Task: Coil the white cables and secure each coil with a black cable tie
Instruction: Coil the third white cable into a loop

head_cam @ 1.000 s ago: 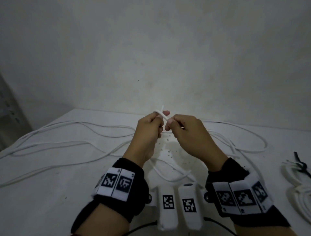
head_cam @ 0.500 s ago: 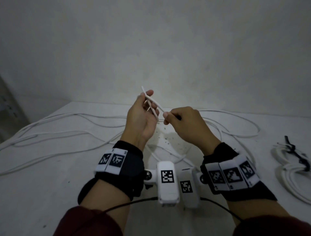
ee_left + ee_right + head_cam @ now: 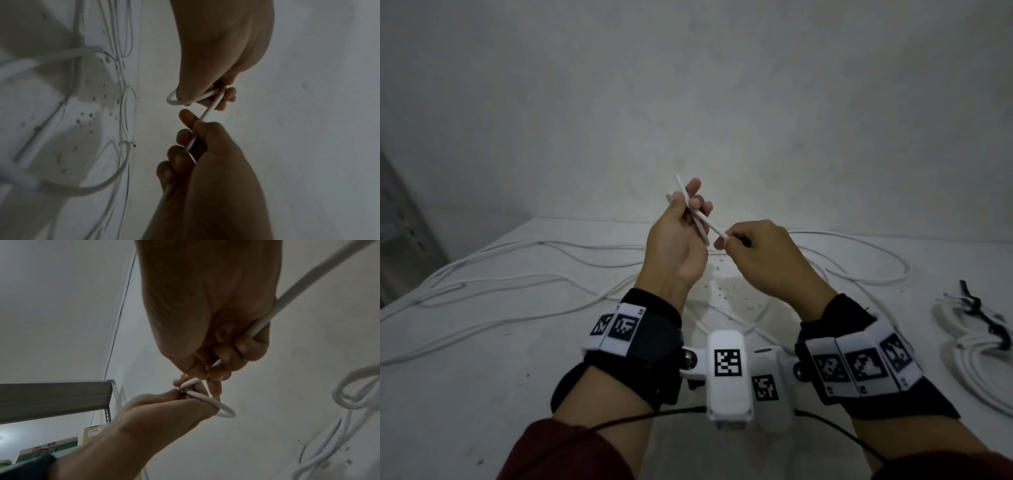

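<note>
A long white cable [image 3: 709, 224] lies in loose loops over the white table [image 3: 465, 377]. Its end is lifted above the table's middle. My left hand [image 3: 690, 209], palm turned up, pinches a small bent loop [image 3: 176, 101] of that end between thumb and fingers. My right hand [image 3: 726, 240] sits close to the right of it, curled round the same cable, which runs on through the fist [image 3: 265, 321]. The loop [image 3: 223, 409] sticks out past the left thumb. A coiled white cable [image 3: 962, 353] bound by a black cable tie [image 3: 977, 310] lies at the far right.
Loose cable strands [image 3: 517, 284] spread across the left and back of the table. A plain wall stands close behind. A metal shelf [image 3: 51, 395] with boxes is off to the left. Dark specks dot the table under my hands.
Both hands have risen from near the table. My left hand has turned palm up with the bent cable end in it, and my right hand has slid a little away along the cable.
</note>
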